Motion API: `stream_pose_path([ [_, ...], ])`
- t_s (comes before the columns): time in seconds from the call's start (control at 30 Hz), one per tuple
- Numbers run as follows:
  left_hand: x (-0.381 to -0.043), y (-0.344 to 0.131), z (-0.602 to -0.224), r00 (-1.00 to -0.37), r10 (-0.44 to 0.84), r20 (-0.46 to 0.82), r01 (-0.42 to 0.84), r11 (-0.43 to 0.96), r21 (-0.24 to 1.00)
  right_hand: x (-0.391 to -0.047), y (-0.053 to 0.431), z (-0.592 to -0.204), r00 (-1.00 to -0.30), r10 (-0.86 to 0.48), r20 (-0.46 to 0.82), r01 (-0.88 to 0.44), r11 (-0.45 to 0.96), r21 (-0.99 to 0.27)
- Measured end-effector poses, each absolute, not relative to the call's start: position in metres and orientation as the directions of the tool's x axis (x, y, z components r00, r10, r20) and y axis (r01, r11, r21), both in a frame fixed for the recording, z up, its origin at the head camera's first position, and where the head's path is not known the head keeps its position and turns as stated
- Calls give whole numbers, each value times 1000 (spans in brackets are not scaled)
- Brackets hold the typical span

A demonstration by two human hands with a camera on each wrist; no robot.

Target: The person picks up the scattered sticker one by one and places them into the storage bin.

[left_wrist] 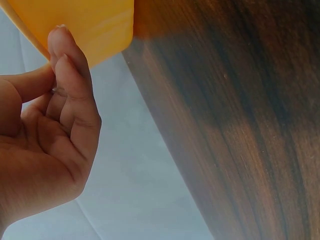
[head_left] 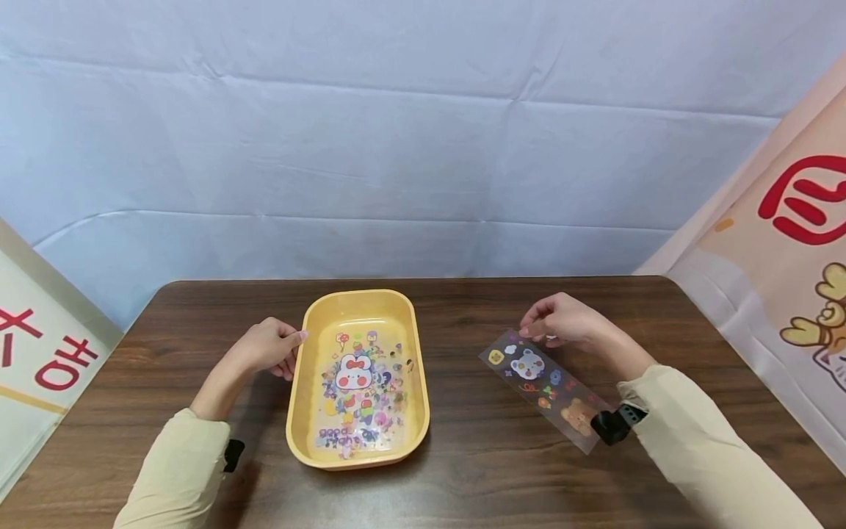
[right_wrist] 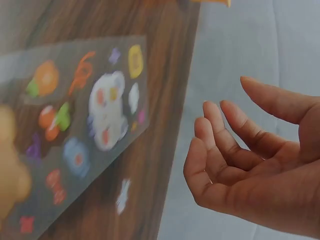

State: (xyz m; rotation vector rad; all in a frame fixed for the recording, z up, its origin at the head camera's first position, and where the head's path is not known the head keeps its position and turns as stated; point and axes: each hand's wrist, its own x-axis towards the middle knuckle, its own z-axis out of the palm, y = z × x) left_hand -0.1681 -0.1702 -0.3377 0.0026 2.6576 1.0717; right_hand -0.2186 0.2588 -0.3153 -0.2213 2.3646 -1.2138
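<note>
In the head view, my left hand (head_left: 267, 349) pinches the left rim of a yellow tray (head_left: 411, 323) between thumb and fingers. The left wrist view shows the thumb and fingers at the tray's wall (left_wrist: 102, 30). Several clear sheets of cartoon stickers (head_left: 357, 397) lie in the tray, a white rabbit on top. My right hand (head_left: 562, 319) holds nothing; the right wrist view has its fingers (right_wrist: 230, 145) loosely bent and the thumb apart. Beside it is a clear sticker sheet (head_left: 538, 386) with bears, its near end overlapping the black wrist camera.
The tray stands on a dark brown wooden table (head_left: 463, 455). Behind the table hangs a pale cloth (head_left: 423, 147). Printed banners (head_left: 806, 294) flank it at both sides. A small white rabbit-like shape (right_wrist: 122, 196) shows past the sheet's edge in the right wrist view.
</note>
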Motion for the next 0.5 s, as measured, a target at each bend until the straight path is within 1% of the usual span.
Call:
stream_pose_path([
  [0.27,-168,-170,-338,-963,104,-248,-97,727,680,-215,281,-333,-893,-305,-330,53,657,-752],
  [0.5,-168,-170,-338,-964,103,-245,-96,724,683,-212,293,-350,-898,-274,-343,76,673,-735],
])
